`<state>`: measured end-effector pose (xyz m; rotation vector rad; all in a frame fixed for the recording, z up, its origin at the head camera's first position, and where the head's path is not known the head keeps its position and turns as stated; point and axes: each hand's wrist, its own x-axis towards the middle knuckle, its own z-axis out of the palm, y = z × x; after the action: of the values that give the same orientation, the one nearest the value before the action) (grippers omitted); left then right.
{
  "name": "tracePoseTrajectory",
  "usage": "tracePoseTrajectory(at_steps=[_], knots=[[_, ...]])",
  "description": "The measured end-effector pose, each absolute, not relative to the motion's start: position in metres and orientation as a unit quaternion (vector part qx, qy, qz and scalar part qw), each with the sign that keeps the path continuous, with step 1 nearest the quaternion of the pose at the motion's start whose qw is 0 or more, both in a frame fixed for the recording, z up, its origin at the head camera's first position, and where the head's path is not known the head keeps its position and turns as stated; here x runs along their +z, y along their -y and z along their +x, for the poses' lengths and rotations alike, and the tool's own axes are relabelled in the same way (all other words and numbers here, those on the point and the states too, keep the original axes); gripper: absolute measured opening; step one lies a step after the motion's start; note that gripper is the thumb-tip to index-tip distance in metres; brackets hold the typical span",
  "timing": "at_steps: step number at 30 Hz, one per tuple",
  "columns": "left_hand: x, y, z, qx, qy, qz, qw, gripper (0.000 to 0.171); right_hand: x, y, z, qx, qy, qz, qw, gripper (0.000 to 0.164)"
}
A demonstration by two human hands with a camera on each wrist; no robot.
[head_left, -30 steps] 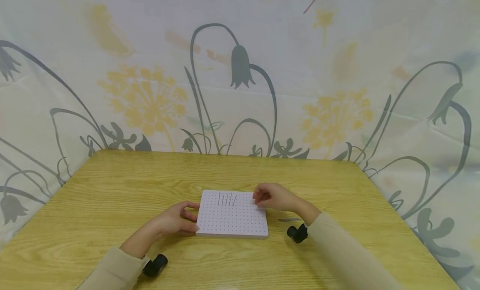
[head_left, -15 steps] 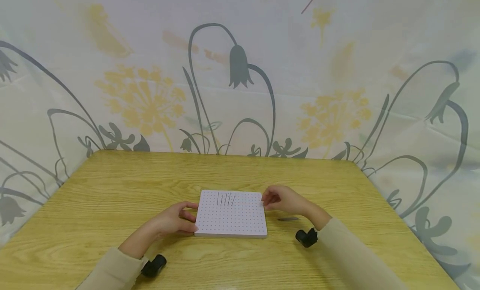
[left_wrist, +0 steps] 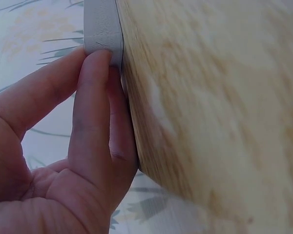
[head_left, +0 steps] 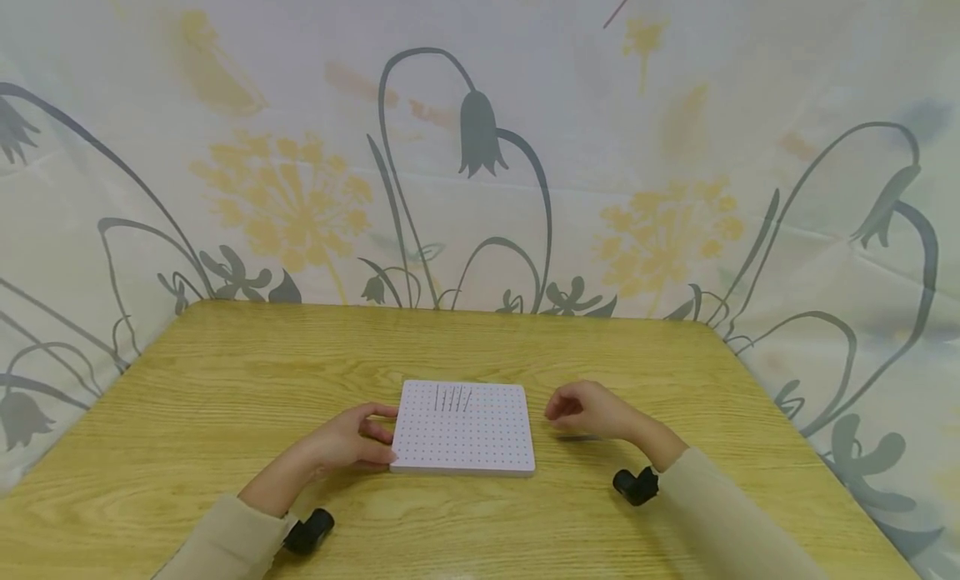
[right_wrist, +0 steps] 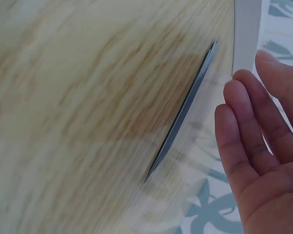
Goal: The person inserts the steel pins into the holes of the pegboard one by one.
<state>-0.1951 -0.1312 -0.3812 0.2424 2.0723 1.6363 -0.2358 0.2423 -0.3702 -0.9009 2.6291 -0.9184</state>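
Note:
A white board (head_left: 465, 438) with a grid of small holes lies flat on the table. Several thin dark pins (head_left: 452, 398) stand along its far part, the rightmost leaning. My left hand (head_left: 351, 437) touches the board's left edge with thumb and fingertips; in the left wrist view, fingertips (left_wrist: 98, 61) press against its grey side. To the right of the board, my right hand (head_left: 588, 409) hovers with loosely bent fingers and holds nothing. Below it a small bundle of thin dark metal rods (right_wrist: 183, 112) lies on the table, partly hidden by the hand in the head view.
The yellow wood-grain table (head_left: 300, 347) reaches back to a flower-printed curtain (head_left: 322, 188). Black wrist cameras sit on both forearms, one by the left sleeve (head_left: 225, 538) and one by the right sleeve (head_left: 727, 513).
My right hand has moved right from over the board's right edge to above the rods, and slightly nearer to me. The left hand and the board stay in place.

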Motion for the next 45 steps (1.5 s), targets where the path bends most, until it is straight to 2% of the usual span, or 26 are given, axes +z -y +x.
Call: tracePoseTrajectory(at_steps=[14,33,39,45], knots=[[-0.381,0.130,-0.196,0.597,-0.760,0.088,0.242,0.065,-0.370,-0.262,-0.231,-0.303,-0.893,-0.305,0.129,0.005],[-0.383,0.131,-0.196,0.593,-0.762,0.095,0.243,0.064,-0.375,-0.265,-0.231,-0.312,-0.883,-0.303,0.181,0.005],[-0.383,0.132,-0.196,0.599,-0.755,0.100,0.247,0.065,-0.374,-0.265,-0.231,-0.315,-0.879,-0.308,0.181,0.007],[-0.382,0.133,-0.195,0.605,-0.748,0.104,0.252,0.066,-0.373,-0.263,-0.230,-0.311,-0.881,-0.319,0.159,0.009]])
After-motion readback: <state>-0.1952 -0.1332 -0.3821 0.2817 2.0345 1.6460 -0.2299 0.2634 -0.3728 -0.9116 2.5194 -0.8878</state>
